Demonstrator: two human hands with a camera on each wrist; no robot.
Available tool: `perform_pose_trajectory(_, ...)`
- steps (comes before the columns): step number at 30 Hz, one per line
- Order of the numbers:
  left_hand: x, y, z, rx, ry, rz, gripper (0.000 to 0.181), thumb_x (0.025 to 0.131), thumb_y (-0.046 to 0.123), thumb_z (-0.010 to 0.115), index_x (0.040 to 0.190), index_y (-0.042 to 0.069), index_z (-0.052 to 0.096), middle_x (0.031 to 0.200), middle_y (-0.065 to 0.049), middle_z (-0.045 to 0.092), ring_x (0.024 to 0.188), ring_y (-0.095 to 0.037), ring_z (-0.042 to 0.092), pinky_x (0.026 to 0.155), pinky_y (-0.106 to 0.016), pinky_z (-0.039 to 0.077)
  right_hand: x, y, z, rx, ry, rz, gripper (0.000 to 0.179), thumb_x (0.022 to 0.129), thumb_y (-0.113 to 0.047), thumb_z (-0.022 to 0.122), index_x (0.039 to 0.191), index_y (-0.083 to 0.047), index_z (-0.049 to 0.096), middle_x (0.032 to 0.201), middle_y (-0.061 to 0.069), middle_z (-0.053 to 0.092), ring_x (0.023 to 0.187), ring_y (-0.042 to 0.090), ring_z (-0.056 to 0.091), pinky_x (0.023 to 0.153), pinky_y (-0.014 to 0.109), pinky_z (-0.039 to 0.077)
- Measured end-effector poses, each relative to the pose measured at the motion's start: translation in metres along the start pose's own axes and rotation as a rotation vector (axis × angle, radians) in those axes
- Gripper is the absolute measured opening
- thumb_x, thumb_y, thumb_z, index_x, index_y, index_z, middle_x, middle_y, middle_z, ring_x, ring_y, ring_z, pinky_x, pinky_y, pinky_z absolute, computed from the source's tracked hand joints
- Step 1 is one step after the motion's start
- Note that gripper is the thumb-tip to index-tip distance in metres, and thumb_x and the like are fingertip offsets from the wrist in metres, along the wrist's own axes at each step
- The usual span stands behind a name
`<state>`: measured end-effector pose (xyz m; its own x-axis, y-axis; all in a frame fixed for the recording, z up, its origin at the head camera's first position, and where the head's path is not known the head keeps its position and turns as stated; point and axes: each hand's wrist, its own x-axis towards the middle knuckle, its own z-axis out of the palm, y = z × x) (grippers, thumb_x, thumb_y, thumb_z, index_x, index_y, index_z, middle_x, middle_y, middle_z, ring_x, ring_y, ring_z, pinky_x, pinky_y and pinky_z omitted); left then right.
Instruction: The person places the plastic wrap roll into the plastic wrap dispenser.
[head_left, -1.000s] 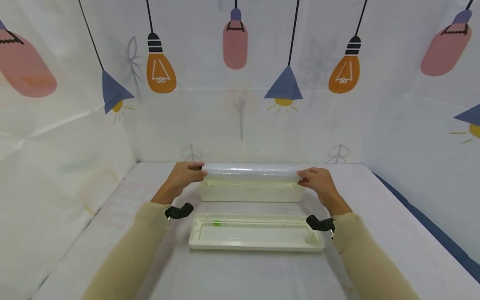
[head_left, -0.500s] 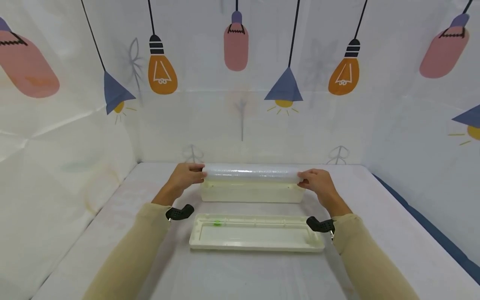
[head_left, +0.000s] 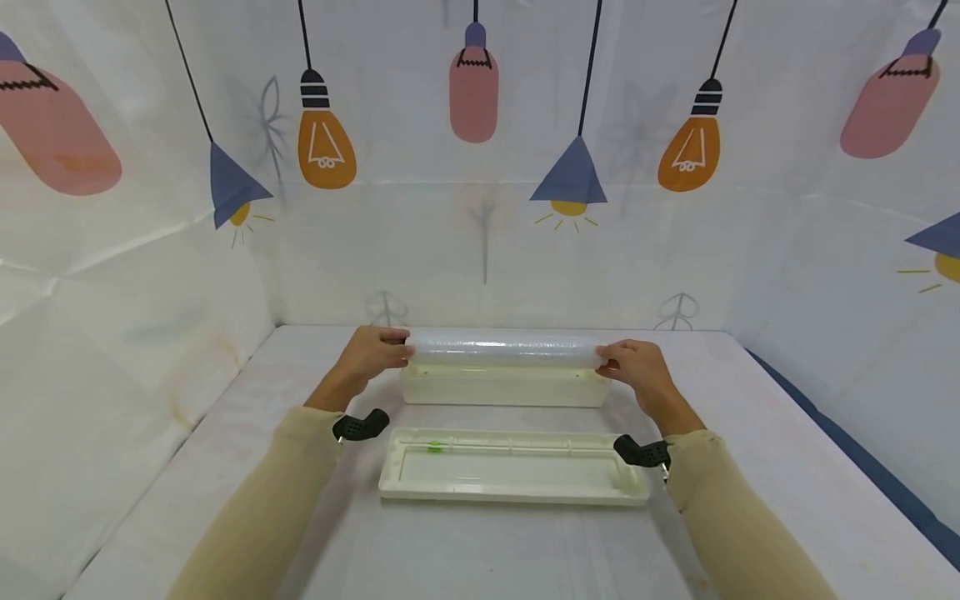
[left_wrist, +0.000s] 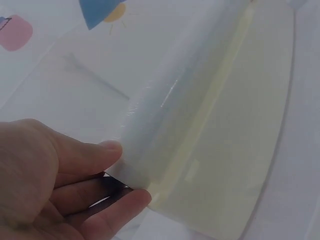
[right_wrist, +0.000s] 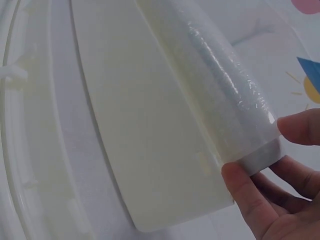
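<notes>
A shiny clear roll of cling film (head_left: 506, 347) lies lengthwise along the top of a long cream box (head_left: 504, 389). My left hand (head_left: 367, 352) holds its left end; in the left wrist view the thumb is at the end of the roll (left_wrist: 165, 100). At the opposite end my right hand (head_left: 637, 368) grips the roll with thumb and fingers, and the right wrist view shows the grey core end (right_wrist: 262, 156) there. How deep the roll sits in the box is hidden by the box's front wall. One fingertip of each hand is at the box's corner.
In front of the box a cream lid (head_left: 517, 473) lies with its inner side up, a green slider (head_left: 434, 447) on its rail. White cloth covers the table (head_left: 480, 550). Patterned sheets (head_left: 420, 250) stand behind and at both sides. Black wrist cameras (head_left: 362, 425) sit on both forearms.
</notes>
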<state>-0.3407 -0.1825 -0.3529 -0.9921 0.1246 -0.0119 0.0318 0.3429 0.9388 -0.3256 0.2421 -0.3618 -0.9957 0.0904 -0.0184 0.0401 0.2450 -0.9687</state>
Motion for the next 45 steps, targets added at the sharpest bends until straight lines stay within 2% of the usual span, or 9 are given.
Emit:
perform_pose_trajectory(4, -0.001, 0.002, 0.000, -0.011, 0.005, 0.006, 0.051, 0.096, 0.010, 0.068, 0.140, -0.008, 0.051, 0.138, -0.025, 0.055, 0.119, -0.042, 0.060, 0.104, -0.047, 0.047, -0.001, 0.000, -0.001, -0.006, -0.001, -0.013, 0.042, 0.099, -0.018, 0.062, 0.123, 0.017, 0.058, 0.125, 0.028, 0.057, 0.086, 0.015, 0.066, 0.087, 0.029, 0.057)
perform_pose_trajectory(10, -0.005, 0.003, 0.000, -0.001, -0.009, -0.004, 0.052, 0.095, 0.010, 0.068, 0.141, -0.009, 0.051, 0.140, -0.026, 0.053, 0.118, -0.043, 0.060, 0.107, -0.048, 0.044, -0.001, 0.001, -0.001, 0.001, 0.002, -0.007, 0.036, 0.100, -0.015, 0.062, 0.120, 0.014, 0.060, 0.114, 0.018, 0.061, 0.086, 0.016, 0.067, 0.085, 0.029, 0.058)
perform_pose_trajectory(14, -0.007, 0.004, 0.000, -0.003, -0.006, -0.006, 0.051, 0.095, 0.008, 0.067, 0.140, -0.010, 0.051, 0.139, -0.027, 0.054, 0.117, -0.042, 0.061, 0.103, -0.045, 0.047, -0.002, 0.002, -0.001, 0.008, -0.001, -0.008, 0.034, 0.099, -0.015, 0.062, 0.117, 0.014, 0.061, 0.110, 0.015, 0.061, 0.086, 0.016, 0.067, 0.085, 0.029, 0.058)
perform_pose_trajectory(21, -0.006, 0.006, 0.002, 0.002, 0.003, -0.003, 0.048, 0.095, 0.007, 0.067, 0.137, -0.011, 0.053, 0.136, -0.027, 0.056, 0.113, -0.037, 0.065, 0.095, -0.039, 0.054, -0.005, 0.001, -0.003, -0.005, -0.006, -0.004, 0.035, 0.100, -0.015, 0.061, 0.121, 0.013, 0.060, 0.116, 0.017, 0.060, 0.092, 0.018, 0.067, 0.088, 0.030, 0.057)
perform_pose_trajectory(27, -0.004, 0.005, 0.003, 0.021, 0.020, 0.020, 0.036, 0.096, 0.004, 0.064, 0.128, -0.014, 0.060, 0.130, -0.028, 0.060, 0.112, -0.038, 0.065, 0.091, -0.037, 0.056, -0.005, 0.000, -0.002, 0.004, -0.022, -0.015, 0.039, 0.100, -0.013, 0.061, 0.124, 0.018, 0.056, 0.128, 0.028, 0.056, 0.109, 0.031, 0.063, 0.090, 0.031, 0.056)
perform_pose_trajectory(32, -0.005, 0.005, 0.002, 0.030, 0.025, 0.015, 0.035, 0.098, 0.006, 0.063, 0.128, -0.012, 0.061, 0.133, -0.028, 0.058, 0.114, -0.037, 0.064, 0.094, -0.038, 0.055, -0.006, -0.001, 0.000, 0.006, -0.028, -0.010, 0.042, 0.101, -0.014, 0.061, 0.125, 0.019, 0.054, 0.131, 0.029, 0.054, 0.119, 0.039, 0.057, 0.092, 0.032, 0.055)
perform_pose_trajectory(37, -0.007, 0.004, 0.000, 0.055, 0.039, 0.013, 0.038, 0.099, 0.012, 0.062, 0.130, -0.009, 0.061, 0.134, -0.027, 0.058, 0.112, -0.036, 0.066, 0.099, -0.041, 0.052, -0.007, 0.000, 0.001, -0.005, -0.024, -0.012, 0.041, 0.100, -0.014, 0.062, 0.124, 0.018, 0.056, 0.129, 0.027, 0.055, 0.120, 0.039, 0.057, 0.092, 0.033, 0.055)
perform_pose_trajectory(45, -0.011, 0.003, -0.002, 0.069, 0.084, 0.047, 0.037, 0.100, 0.014, 0.061, 0.129, -0.009, 0.062, 0.130, -0.026, 0.060, 0.113, -0.037, 0.065, 0.099, -0.042, 0.052, -0.006, 0.003, 0.001, -0.067, -0.038, -0.045, 0.038, 0.100, -0.017, 0.064, 0.120, 0.014, 0.059, 0.124, 0.022, 0.058, 0.115, 0.035, 0.062, 0.093, 0.033, 0.054)
